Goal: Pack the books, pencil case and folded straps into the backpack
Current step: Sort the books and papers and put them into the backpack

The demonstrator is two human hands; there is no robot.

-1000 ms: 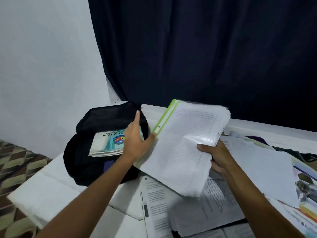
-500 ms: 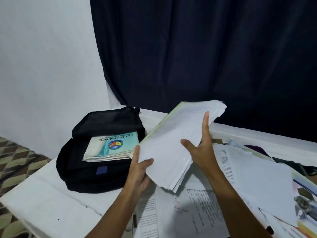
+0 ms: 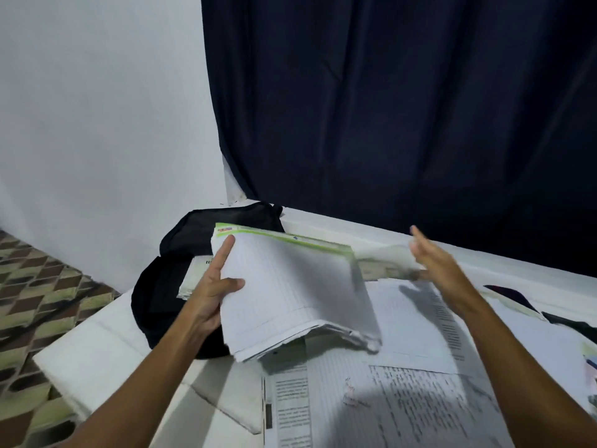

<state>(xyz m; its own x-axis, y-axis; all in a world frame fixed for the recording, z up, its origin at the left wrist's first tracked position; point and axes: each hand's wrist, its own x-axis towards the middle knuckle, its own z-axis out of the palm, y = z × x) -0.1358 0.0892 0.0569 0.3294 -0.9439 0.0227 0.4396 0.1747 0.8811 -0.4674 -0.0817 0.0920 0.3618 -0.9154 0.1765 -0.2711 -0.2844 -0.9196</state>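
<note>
A black backpack (image 3: 151,295) lies open at the table's left end, with a teal-covered book (image 3: 190,279) inside, mostly hidden. My left hand (image 3: 213,292) grips the left edge of a lined exercise book (image 3: 290,295) with a green cover edge, held above the table just right of the backpack. Its pages sag at the near end. My right hand (image 3: 436,263) hovers right of the exercise book, fingers straight and blurred, holding nothing. No pencil case or folded straps can be made out.
Loose printed sheets (image 3: 403,399) cover the white table (image 3: 106,350) under my arms. Dark items (image 3: 517,295) lie at the right edge. A dark curtain (image 3: 387,108) hangs behind; patterned floor (image 3: 38,286) shows at the left.
My right hand has let go of the exercise book and swung out to the right. My left hand now holds the book alone, nearer the backpack and flatter.
</note>
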